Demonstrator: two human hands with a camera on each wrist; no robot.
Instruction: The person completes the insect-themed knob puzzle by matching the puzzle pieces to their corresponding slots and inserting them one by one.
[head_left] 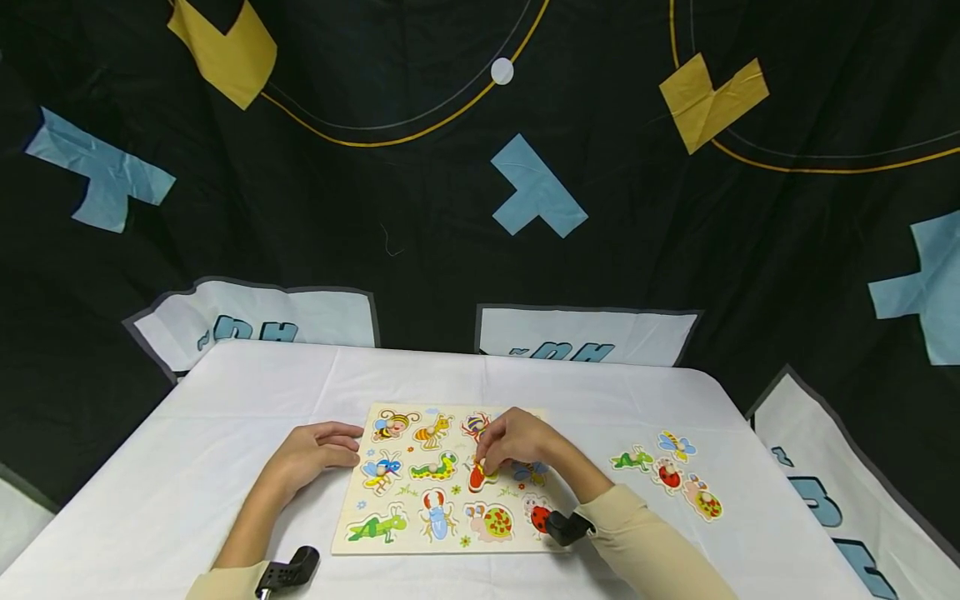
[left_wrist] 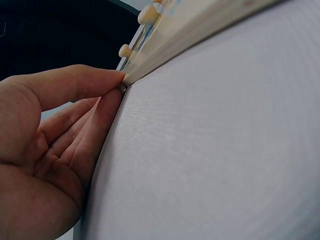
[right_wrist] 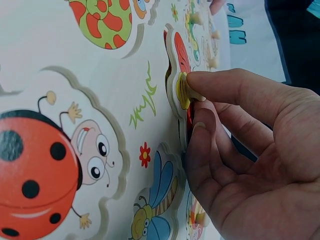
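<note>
By its small wooden knob, my right hand (head_left: 517, 437) pinches a red and yellow puzzle piece (right_wrist: 181, 50) between thumb and fingertips. The piece stands slightly tilted over its recess in the insect puzzle board (head_left: 411, 546), and the fingers hide part of it. My left hand (head_left: 311, 454) rests on the table at the board's left side, thumb and fingertips touching the board's edge in the left wrist view. Beside the right hand are the printed ladybug recess (right_wrist: 37, 165) and the blue-winged bee recess (right_wrist: 155, 200).
Right of the board lie several loose pieces: a green grasshopper (head_left: 632, 458), a blue-winged bee (head_left: 677, 446), a ladybug (head_left: 667, 475) and a snail (head_left: 703, 500). Knobs (left_wrist: 148, 15) stick up from the board. A white cloth covers the table (head_left: 187, 433); a black curtain (head_left: 420, 217) hangs behind.
</note>
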